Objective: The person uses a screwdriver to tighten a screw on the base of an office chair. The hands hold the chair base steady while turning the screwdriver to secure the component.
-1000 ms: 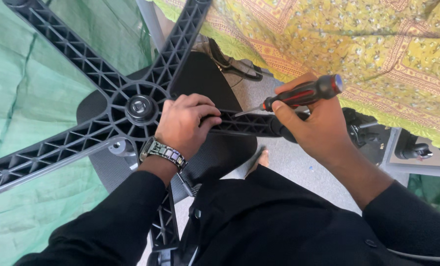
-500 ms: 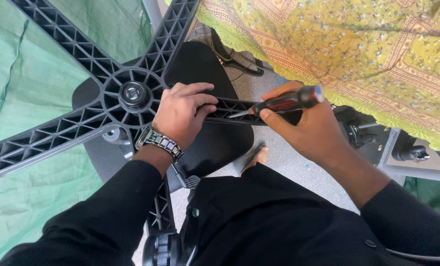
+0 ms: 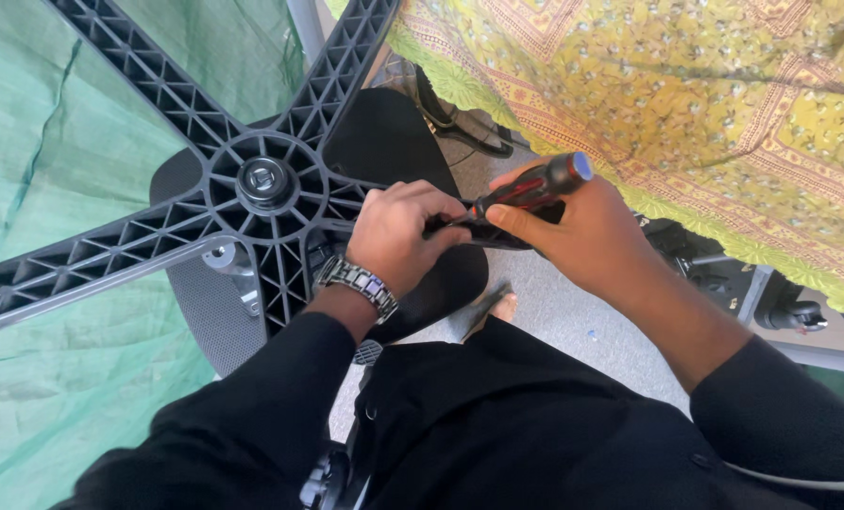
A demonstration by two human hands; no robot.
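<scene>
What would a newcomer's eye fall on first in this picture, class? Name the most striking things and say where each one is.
The black ribbed star-shaped chair base fills the upper left, in front of green cloth. At centre, the left hand grips one of its arms while the right hand holds a red-and-black screwdriver. A yellow patterned cloth drapes across the upper right.

No packages, labels, signs or screens appear in this view.
</scene>
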